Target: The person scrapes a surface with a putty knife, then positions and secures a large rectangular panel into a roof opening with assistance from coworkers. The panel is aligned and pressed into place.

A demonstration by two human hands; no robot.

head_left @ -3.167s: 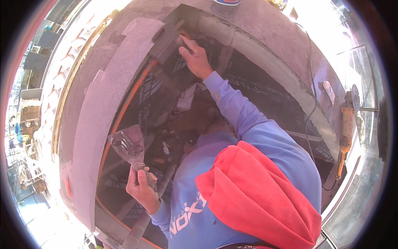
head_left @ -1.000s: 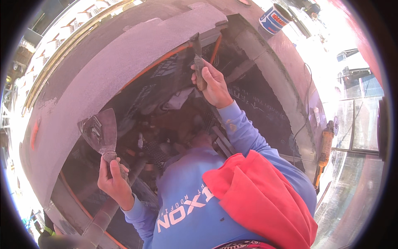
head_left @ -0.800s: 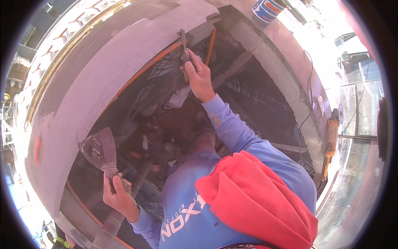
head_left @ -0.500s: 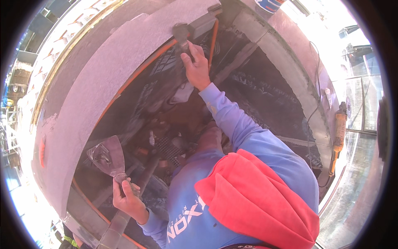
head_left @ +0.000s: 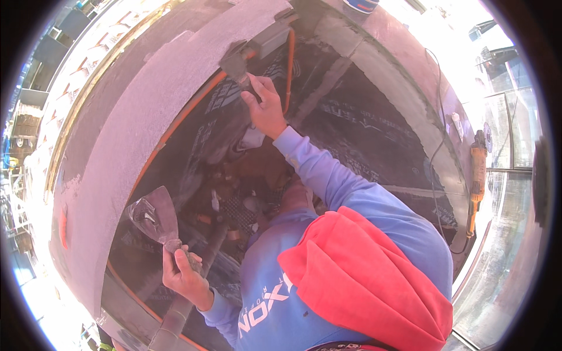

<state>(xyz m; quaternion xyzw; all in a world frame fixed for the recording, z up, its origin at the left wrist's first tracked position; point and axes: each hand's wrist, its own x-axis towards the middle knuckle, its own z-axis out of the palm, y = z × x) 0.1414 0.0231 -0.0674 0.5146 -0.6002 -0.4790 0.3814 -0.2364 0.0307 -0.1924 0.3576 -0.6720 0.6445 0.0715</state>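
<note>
My left hand [head_left: 188, 281] is closed round the handle of a broad putty knife [head_left: 168, 212], its blade pointing up and away from me. Grey paste [head_left: 142, 215] lies in a lump on the left side of that blade. Farther off, my right hand [head_left: 267, 110] grips a smaller putty knife [head_left: 235, 63] with a grey-smeared blade. This blade is at the curved pale band [head_left: 132, 117], beside the end of a grey block [head_left: 274, 38] and above the orange strip [head_left: 175, 124]. Whether its edge touches the surface I cannot tell.
Dark printed sheeting [head_left: 357, 114] lines the hollow inside the curved rim. On the right are an orange power tool [head_left: 478, 175] and its dark cable [head_left: 440, 126]. A bucket [head_left: 361, 4] stands at the far edge. Along the left band is a small red object [head_left: 63, 229].
The view has shifted a little, moving the far things leftward. My right hand and its putty knife have come slightly nearer along the band's edge. My left hand keeps its hold.
</note>
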